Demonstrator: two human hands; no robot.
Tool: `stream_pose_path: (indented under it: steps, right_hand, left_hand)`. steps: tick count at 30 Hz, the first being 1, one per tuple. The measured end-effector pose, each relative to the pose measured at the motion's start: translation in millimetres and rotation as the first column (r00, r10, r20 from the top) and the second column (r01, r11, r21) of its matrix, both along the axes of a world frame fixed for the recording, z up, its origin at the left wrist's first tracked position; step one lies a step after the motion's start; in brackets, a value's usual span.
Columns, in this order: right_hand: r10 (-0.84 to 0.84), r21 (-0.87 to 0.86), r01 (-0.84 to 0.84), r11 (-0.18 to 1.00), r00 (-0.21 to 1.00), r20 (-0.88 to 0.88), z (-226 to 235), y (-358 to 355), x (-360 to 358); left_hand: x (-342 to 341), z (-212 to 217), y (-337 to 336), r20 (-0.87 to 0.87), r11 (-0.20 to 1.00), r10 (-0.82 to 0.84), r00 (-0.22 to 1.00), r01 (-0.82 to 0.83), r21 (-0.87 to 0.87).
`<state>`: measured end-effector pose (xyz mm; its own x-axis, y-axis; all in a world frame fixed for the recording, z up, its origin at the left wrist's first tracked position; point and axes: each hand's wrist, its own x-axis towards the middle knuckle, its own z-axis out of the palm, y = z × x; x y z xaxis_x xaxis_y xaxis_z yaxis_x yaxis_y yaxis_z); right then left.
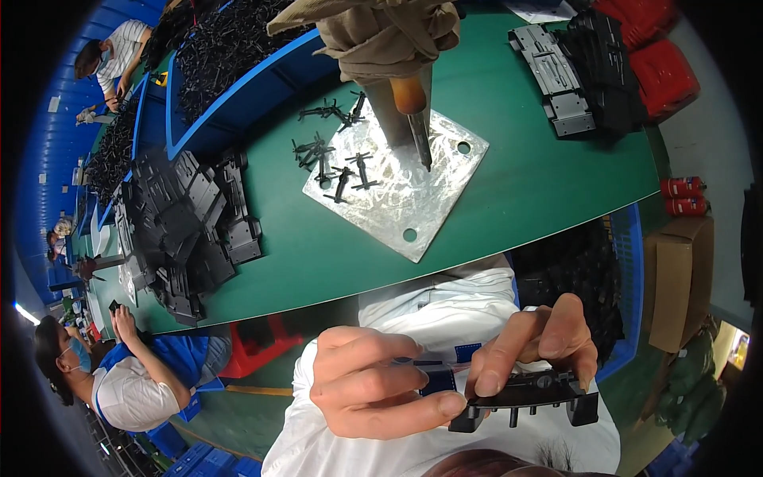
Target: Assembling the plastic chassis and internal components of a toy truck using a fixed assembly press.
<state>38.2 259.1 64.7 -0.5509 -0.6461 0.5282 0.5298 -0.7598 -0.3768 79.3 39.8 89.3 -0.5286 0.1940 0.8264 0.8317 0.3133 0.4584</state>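
Close to my body, both hands hold a long black plastic part (pixel 520 395) with pegs along its lower side and a block at each end. My left hand (pixel 369 381) pinches its left end, the thumb and fingertips pressed to it. My right hand (pixel 540 342) grips it from above, thumb and fingers closed along its top. Beyond the hands, a square metal plate (pixel 405 207) lies on the green table (pixel 509 183), with several small black plastic clips (pixel 362 171) on its left side. A pointed metal tip (pixel 421 143) hangs over the plate under a cloth-wrapped holder (pixel 389 40).
Flat black plastic pieces (pixel 179 215) are heaped at left, with more (pixel 600 71) stacked at far right. A blue bin (pixel 238 87) holds small black clips. A blue crate (pixel 628 294) of black parts stands at my right. A co-worker (pixel 143 381) sits at left.
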Motion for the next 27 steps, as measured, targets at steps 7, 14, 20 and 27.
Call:
stream_pose_path:
  steps: [7,14,20,27]
  right_hand:
    - [-0.003,-0.001,0.003,1.0,1.0,0.029,-2,-2,-3]
    - [-0.051,0.114,0.005,0.993,0.914,0.402,-7,-11,-8]
    - [0.053,0.181,-0.276,0.944,0.667,0.743,-64,-14,-21]
    - [-0.087,0.302,-0.239,0.923,0.635,0.768,-69,-19,-21]
  left_hand:
    - [-6,-3,-2,0.013,1.0,0.017,1.0,-0.017,0.024]
    - [-25,-20,-5,0.206,0.988,0.148,0.967,-0.155,0.016]
    - [-34,-56,-4,0.729,0.954,0.197,0.656,-0.299,0.012]
    - [-40,-73,-7,0.816,0.95,0.126,0.564,-0.306,0.065]
